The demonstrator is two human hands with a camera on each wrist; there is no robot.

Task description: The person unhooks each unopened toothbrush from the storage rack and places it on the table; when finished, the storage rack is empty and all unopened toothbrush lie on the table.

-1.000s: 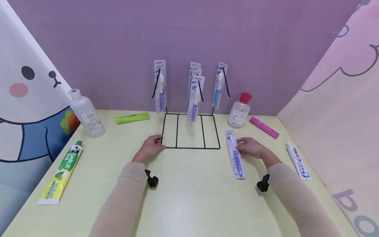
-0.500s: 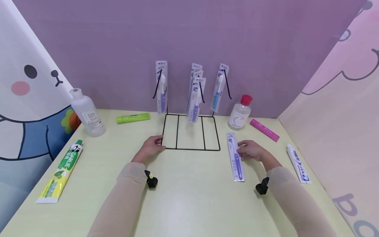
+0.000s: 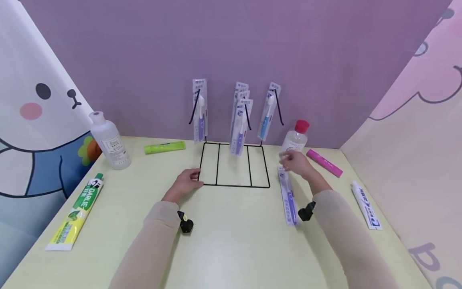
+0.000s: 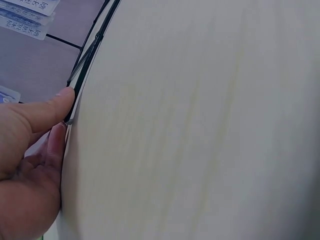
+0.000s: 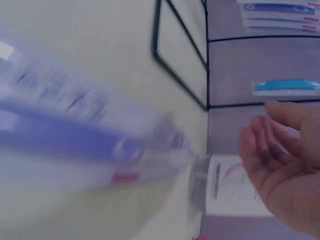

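Observation:
My left hand [image 3: 185, 184] pinches the front left corner of a black wire display rack [image 3: 236, 186]. In the left wrist view, the thumb [image 4: 62, 102] lies over the rod with the fingers beneath. My right hand [image 3: 297, 163], fingers loosely curled around nothing, hovers by the top end of a packaged toothbrush [image 3: 288, 198] on the table. That purple toothbrush looms blurred in the right wrist view, apart from the hand [image 5: 285, 165]. Several packaged toothbrushes [image 3: 241, 130] hang on the rack's middle hook, a purple one [image 3: 200, 116] on the left hook and a blue one [image 3: 266, 116] on the right.
A red-capped clear bottle [image 3: 295, 138] stands behind my right hand, partly covered by it. A pink tube [image 3: 324, 162] and a white toothpaste tube [image 3: 366, 205] lie to the right. On the left are a white bottle [image 3: 112, 142], a green tube [image 3: 165, 147] and a Darlie toothpaste [image 3: 76, 216].
My right hand has left the side of the packaged toothbrush and moved forward to its top end, in front of the clear bottle. The left hand keeps its pinch on the rack.

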